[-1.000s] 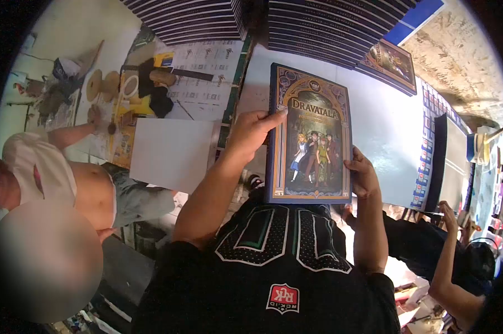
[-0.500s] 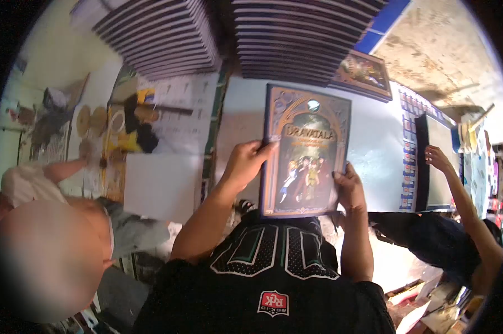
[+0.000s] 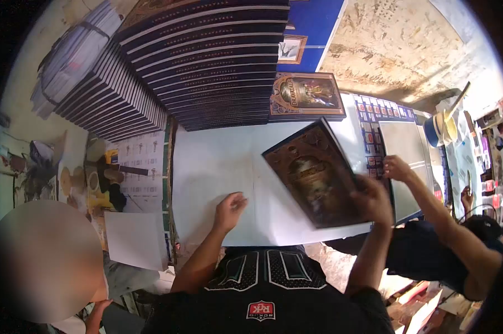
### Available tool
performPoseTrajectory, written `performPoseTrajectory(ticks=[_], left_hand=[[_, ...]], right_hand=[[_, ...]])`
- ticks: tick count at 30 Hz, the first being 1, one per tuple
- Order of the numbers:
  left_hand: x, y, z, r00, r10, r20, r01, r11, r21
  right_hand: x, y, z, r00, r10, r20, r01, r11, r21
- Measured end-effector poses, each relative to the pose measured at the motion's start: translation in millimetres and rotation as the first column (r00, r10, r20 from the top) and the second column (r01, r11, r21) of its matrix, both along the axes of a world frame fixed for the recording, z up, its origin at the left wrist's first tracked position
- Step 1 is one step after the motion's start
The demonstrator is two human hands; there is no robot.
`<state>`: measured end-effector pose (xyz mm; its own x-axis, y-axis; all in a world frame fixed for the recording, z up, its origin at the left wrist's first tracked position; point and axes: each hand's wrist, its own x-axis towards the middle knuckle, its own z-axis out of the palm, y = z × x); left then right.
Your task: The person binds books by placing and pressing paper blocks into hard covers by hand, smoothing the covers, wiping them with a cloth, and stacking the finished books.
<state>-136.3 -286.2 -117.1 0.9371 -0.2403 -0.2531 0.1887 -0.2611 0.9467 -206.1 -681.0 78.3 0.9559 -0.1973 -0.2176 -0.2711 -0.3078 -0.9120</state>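
Observation:
A dark book [image 3: 312, 178] with an ornate gold-framed cover hangs tilted over the right part of the white tabletop [image 3: 218, 161]. My right hand [image 3: 372, 200] grips it by its lower right edge, slightly blurred. Over the table's front left part is my left hand [image 3: 231, 211], empty, its fingers loosely bent and apart from the book. Beyond the held book, another book with the same kind of cover [image 3: 307, 94] lies flat beside a tall stack of dark books [image 3: 207, 61].
A second stack of books [image 3: 112, 94] stands at the back left, with strapped sheets on top. At the right, a co-worker's hand [image 3: 397, 168] is by a pale board [image 3: 410, 195]. Behind it is a tub [image 3: 442, 129]. Another person sits at the left.
My left hand has let go of the book and moved left. My right hand has carried it rightward, and it has turned askew. The view has shifted, showing more of the stacks.

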Motion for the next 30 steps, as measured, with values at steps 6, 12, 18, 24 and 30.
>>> performPoseTrajectory(ticks=[6,12,18,24,30], left_hand=[[-9,21,-1,0.853,-0.127,0.507,-0.293,0.687,0.665],[-15,15,-11,0.841,-0.155,0.519,-0.373,0.529,0.762],[-15,13,-4,0.866,-0.142,0.480,-0.345,0.527,0.777],[-16,13,-4,0.859,-0.168,0.484,-0.334,0.533,0.777],[-18,12,-9,0.836,-0.184,0.517,-0.354,0.540,0.764]], right_hand=[[128,-70,96,0.985,0.013,0.170,0.026,0.974,-0.223],[165,-75,-17,0.867,-0.459,0.194,0.349,0.837,0.422],[254,30,-151,0.699,-0.712,0.069,0.267,0.349,0.898],[295,73,-182,0.789,-0.605,-0.111,0.355,0.300,0.886],[275,27,-143,0.928,-0.118,-0.352,0.222,0.937,0.271]])
